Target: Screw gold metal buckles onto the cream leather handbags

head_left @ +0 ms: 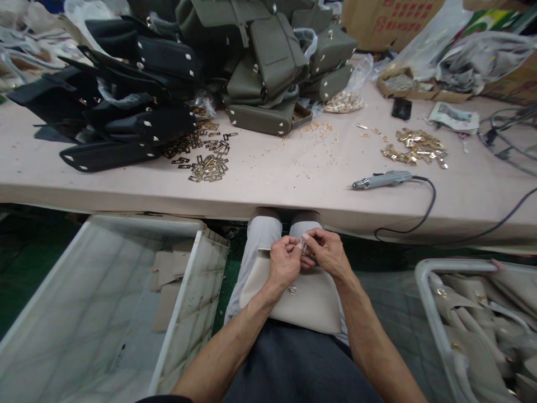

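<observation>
A beige handbag (310, 305) lies across my lap, with a small metal clasp (292, 289) on its face. Over the bag's far edge, my left hand (286, 260) and my right hand (325, 252) meet, fingertips pinched together. Between them is a small shiny metal fitting (304, 246), mostly covered by the fingers, so its exact kind is hidden. Both hands are closed at this spot, the left one resting close above the bag.
A grey electric screwdriver (381, 179) with a cord lies on the table (268, 173). Gold metal fittings (415, 146), more metal plates (208, 167), black bags (126, 129) and olive bags (272, 61) are there too. A white bin (184, 302) stands left, a bin of beige bags (425, 302) right.
</observation>
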Motion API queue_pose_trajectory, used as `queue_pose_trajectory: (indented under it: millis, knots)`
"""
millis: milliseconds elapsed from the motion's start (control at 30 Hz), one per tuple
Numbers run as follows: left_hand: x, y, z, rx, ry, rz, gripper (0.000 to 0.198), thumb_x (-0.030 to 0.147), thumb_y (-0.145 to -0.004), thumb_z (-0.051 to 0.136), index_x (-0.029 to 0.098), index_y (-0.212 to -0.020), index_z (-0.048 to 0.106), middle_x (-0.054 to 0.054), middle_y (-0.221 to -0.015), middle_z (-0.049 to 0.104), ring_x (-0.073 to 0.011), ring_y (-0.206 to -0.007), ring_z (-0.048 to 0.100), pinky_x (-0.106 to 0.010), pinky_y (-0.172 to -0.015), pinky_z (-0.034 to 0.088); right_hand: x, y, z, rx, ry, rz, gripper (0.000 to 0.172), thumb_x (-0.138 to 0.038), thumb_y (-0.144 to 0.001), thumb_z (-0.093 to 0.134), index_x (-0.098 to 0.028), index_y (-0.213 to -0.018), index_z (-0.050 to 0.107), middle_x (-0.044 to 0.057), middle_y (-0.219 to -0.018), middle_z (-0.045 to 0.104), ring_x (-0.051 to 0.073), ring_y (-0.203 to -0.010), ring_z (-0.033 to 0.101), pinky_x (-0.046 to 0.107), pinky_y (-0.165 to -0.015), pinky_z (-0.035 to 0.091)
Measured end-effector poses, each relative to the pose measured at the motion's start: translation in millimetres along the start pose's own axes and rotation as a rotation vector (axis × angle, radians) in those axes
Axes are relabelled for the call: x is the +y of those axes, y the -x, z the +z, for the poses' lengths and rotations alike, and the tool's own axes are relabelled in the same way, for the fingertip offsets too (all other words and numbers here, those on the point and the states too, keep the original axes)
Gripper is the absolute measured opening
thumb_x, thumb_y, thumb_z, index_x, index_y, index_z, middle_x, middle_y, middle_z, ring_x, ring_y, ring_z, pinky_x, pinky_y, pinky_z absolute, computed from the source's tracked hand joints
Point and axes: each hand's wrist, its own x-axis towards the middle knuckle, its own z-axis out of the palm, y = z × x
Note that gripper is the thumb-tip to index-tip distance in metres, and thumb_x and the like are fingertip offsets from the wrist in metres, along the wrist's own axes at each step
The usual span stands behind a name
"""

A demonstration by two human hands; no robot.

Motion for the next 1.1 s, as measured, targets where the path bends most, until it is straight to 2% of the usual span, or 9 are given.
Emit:
queue_pose_trajectory:
  millis: [133,267,500,633,733,833,900,1000,1100]
  knots:
    - [0.0,-1.7,-4.8,-0.081,0.016,-0.035,0.029,0.032,-0.082,0.075,0.013,-0.101,0.062,-0.012,-0.091,0.079,-0.0201,-0.059,0.077,-0.027,-0.053,0.064,5.2,-1.9,-0.9,0.020,-0.012,-0.016,0.033,-0.049,-0.090,0.068,-0.017,-0.084,0.070,0.002,-0.070,0.065,0.014,-0.061,0.059,0.025,-0.057,0.047]
    - [0.0,-2.7,-7.4,-0.091,0.044,-0.040,0.030,0.029,-0.080,0.076,0.012,-0.100,0.063,-0.012,-0.089,0.079,-0.0209,-0.061,0.077,-0.029,-0.056,0.065,5.0,-3.0,0.4,0.024,-0.024,-0.022,0.032,-0.049,-0.089,0.069,-0.017,-0.084,0.070,0.002,-0.072,0.065,0.014,-0.060,0.058,0.025,-0.057,0.048]
    - [-0.1,-4.2,-3.9,-0.040,0.062,-0.052,0.032,0.027,-0.077,0.078,0.012,-0.098,0.059,-0.008,-0.073,0.077,-0.0210,-0.056,0.076,-0.028,-0.054,0.064,5.7,-3.3,-0.2,0.004,-0.021,-0.051,0.034,-0.050,-0.090,0.067,-0.017,-0.084,0.069,0.002,-0.070,0.063,0.013,-0.059,0.057,0.025,-0.057,0.046]
    - [-1.8,-5.0,-1.1,-0.010,0.055,-0.023,0.032,0.031,-0.078,0.078,0.014,-0.096,0.058,-0.006,-0.069,0.076,-0.0199,-0.052,0.074,-0.027,-0.051,0.062,9.7,-2.2,-3.8,-0.031,-0.062,-0.050,0.033,-0.048,-0.086,0.072,-0.016,-0.095,0.072,0.004,-0.081,0.068,0.015,-0.065,0.061,0.027,-0.063,0.051]
    - [-2.1,-5.4,-0.5,0.008,0.021,0.015,0.030,0.033,-0.078,0.078,0.015,-0.093,0.058,-0.005,-0.068,0.075,-0.0159,-0.044,0.068,-0.022,-0.043,0.054,11.0,-1.9,-5.2,-0.035,-0.115,-0.029,0.037,-0.047,-0.081,0.077,-0.016,-0.099,0.074,0.005,-0.082,0.070,0.016,-0.066,0.063,0.029,-0.065,0.054]
    - [-1.9,-5.6,-1.1,0.024,-0.032,0.059,0.025,0.030,-0.078,0.076,0.016,-0.089,0.058,-0.002,-0.065,0.073,-0.0096,-0.034,0.057,-0.018,-0.035,0.041,9.1,-2.4,-4.3,-0.010,-0.162,0.022,0.039,-0.048,-0.078,0.080,-0.015,-0.098,0.074,0.005,-0.076,0.069,0.016,-0.062,0.064,0.029,-0.062,0.054]
    - [-2.5,-5.7,-1.6,0.024,-0.056,0.061,0.025,0.030,-0.079,0.075,0.016,-0.090,0.058,-0.002,-0.063,0.073,-0.0087,-0.032,0.054,-0.017,-0.033,0.038,7.0,-3.2,-2.9,-0.012,-0.154,0.036,0.038,-0.048,-0.078,0.079,-0.015,-0.096,0.073,0.005,-0.075,0.069,0.016,-0.061,0.064,0.028,-0.059,0.053]
    - [-4.3,-5.3,-1.9,0.013,-0.079,0.052,0.027,0.033,-0.080,0.074,0.016,-0.094,0.059,-0.004,-0.070,0.076,-0.0091,-0.034,0.056,-0.018,-0.034,0.040,5.5,-5.3,-0.7,0.014,-0.065,0.015,0.035,-0.051,-0.081,0.076,-0.016,-0.087,0.073,0.004,-0.069,0.067,0.016,-0.056,0.061,0.027,-0.054,0.049]
    - [-5.3,-3.6,-1.9,-0.030,-0.074,0.047,0.033,0.038,-0.085,0.070,0.016,-0.107,0.061,-0.007,-0.083,0.079,-0.0128,-0.043,0.066,-0.021,-0.041,0.051,6.5,-7.5,1.2,0.084,0.020,-0.007,0.034,-0.051,-0.082,0.073,-0.017,-0.082,0.074,0.004,-0.066,0.067,0.016,-0.054,0.059,0.027,-0.052,0.047]
